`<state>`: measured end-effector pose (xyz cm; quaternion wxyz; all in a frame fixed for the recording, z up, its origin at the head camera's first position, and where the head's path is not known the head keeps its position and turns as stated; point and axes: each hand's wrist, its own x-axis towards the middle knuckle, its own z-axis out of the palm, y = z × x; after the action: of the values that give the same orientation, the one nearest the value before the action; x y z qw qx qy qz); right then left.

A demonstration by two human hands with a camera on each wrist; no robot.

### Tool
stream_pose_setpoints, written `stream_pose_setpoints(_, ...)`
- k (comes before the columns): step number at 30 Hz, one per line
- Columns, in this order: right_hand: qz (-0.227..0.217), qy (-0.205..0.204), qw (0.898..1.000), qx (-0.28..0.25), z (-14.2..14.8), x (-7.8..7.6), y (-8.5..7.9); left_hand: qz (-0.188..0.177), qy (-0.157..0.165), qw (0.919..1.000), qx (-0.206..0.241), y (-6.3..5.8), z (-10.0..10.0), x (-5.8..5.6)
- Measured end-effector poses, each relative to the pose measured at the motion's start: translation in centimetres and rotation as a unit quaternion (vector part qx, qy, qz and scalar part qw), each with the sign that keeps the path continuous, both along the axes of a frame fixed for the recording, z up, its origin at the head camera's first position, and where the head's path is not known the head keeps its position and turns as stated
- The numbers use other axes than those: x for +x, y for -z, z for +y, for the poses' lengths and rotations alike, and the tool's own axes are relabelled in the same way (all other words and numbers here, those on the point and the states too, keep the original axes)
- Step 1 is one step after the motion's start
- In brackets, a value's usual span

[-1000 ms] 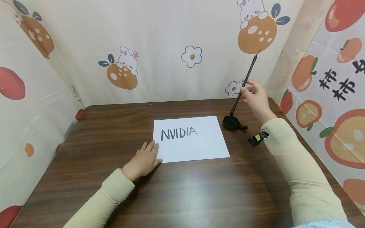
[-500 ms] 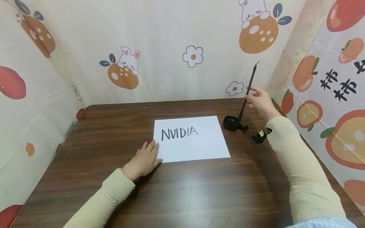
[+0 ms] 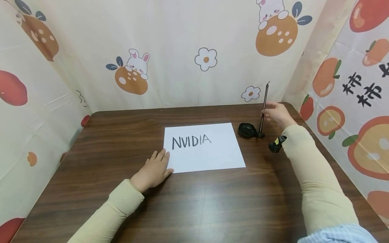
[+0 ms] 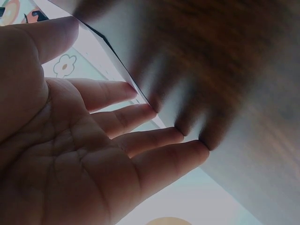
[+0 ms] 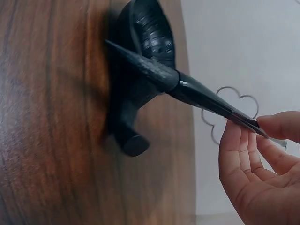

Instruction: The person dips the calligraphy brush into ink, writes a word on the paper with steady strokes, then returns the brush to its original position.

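My right hand [image 3: 279, 114] pinches a dark writing brush [image 3: 265, 98] by its handle, thumb against fingers. The brush stands nearly upright, bristles downward, at the stubby end of a small black ink dish [image 3: 247, 130]. In the right wrist view the pointed bristles [image 5: 140, 65] pass in front of the dish [image 5: 152, 35]; whether they touch it I cannot tell. Left of the dish lies a white sheet of paper [image 3: 209, 155] with "NVIDIA" handwritten in dark strokes. My left hand [image 3: 152, 172] rests flat, fingers straight, on the paper's left edge.
The brown wooden table [image 3: 206, 206] ends at a printed curtain [image 3: 176, 74] behind. Similar cloth [image 3: 358, 128] hangs close along the right side. A black wrist camera [image 3: 276, 144] sticks out beneath my right wrist, just right of the dish.
The brush has shifted from the dish's bowl to its stubby right end, lower and more upright. My right hand went slightly right, then down with it. My left hand stays still.
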<state>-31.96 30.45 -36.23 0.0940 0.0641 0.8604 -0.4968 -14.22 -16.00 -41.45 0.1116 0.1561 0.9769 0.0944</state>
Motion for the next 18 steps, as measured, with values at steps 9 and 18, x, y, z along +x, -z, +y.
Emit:
stream_pose_setpoints(9,-0.019,0.02,1.0,-0.01,0.1,-0.3,1.8,-0.005,0.0,1.0,0.001,-0.2,0.1,0.2)
stream_pose_setpoints(18,-0.048,0.025,0.998,-0.028,0.1,0.0,3.0,-0.001,0.002,1.0,0.0,-0.2,0.0,0.1)
